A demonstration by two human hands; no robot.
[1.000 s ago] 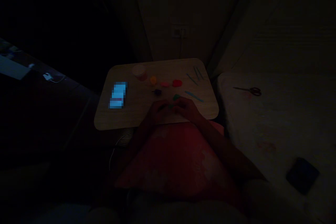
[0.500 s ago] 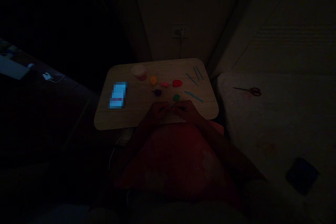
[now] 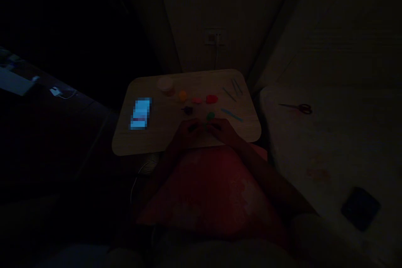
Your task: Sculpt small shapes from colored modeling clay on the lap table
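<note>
In dim light, my left hand (image 3: pixel 190 130) and my right hand (image 3: pixel 221 129) meet at the near edge of the small table. Their fingers are closed, fingertips together around a small piece of green modelling clay (image 3: pixel 205 125), mostly hidden by them. Just beyond the fingers lies a larger green clay lump (image 3: pixel 210 115). Farther off are a red lump (image 3: pixel 211 99), a pink lump (image 3: pixel 197 100), an orange lump (image 3: pixel 182 96) and a dark purple lump (image 3: pixel 188 110). A flat blue modelling tool (image 3: pixel 231 114) rests to the right of the green lump.
Several thin sticks (image 3: pixel 237 87) lie at the table's (image 3: pixel 144 144) far right. A tub (image 3: pixel 165 85) stands at the back, with a lit phone (image 3: pixel 141 113) at the left. Scissors (image 3: pixel 297 108) and a dark square object (image 3: pixel 361 208) lie on the pale surface at right.
The hands stay together in nearly the same place, with a slight shift of the fingers around the green piece. The whole picture looks a little darker; the table things lie as before.
</note>
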